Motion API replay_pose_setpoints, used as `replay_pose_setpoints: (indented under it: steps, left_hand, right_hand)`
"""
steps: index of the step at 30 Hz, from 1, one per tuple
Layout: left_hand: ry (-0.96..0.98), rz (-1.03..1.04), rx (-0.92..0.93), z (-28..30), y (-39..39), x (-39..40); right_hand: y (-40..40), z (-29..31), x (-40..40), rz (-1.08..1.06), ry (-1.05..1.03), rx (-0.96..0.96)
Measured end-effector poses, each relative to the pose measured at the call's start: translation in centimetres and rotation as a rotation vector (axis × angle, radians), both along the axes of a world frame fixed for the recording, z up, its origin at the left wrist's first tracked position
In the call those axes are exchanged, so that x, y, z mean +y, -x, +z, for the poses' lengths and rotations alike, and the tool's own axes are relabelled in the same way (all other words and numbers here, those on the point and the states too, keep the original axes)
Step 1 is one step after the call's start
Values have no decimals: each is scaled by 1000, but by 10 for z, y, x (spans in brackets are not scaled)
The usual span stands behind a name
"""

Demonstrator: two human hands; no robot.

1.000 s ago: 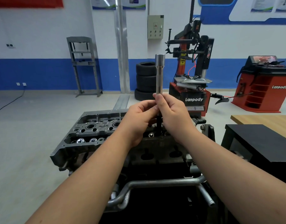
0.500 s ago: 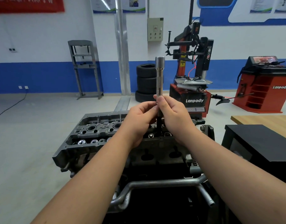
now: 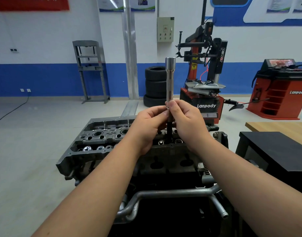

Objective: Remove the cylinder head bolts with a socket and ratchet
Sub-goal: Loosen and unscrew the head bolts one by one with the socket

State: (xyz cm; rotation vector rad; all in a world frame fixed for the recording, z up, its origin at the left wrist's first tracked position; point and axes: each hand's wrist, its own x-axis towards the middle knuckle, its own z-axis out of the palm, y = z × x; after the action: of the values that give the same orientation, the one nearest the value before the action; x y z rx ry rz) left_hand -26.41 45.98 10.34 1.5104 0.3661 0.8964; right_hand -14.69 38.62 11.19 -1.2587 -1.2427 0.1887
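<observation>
1. Workshop floor, blue-banded wall, stacked tyres (image 3: 155, 86), red tyre changer (image 3: 204, 89) behind.
2. Cylinder head (image 3: 102, 141) on engine, just below both hands.
3. Long socket (image 3: 170, 79) upright, pinched at its lower end by left hand (image 3: 149, 124) and right hand (image 3: 187, 120), fingers curled round it.

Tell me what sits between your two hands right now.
Head view: the upright long socket, pinched low by left hand and right hand, above the cylinder head.

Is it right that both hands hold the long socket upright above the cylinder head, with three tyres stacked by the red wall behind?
Not quite. In the head view, both hands hold the long socket upright above the cylinder head, and three tyres are stacked behind, but the wall there is blue and white, not red.
</observation>
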Motion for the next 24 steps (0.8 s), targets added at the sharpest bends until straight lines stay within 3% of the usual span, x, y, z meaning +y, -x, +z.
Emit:
replay_pose_setpoints:
  steps: [24]
  left_hand:
    - [-28,30,59,3,2,-4]
  right_hand:
    - [5,2,-3,47,-16,-17]
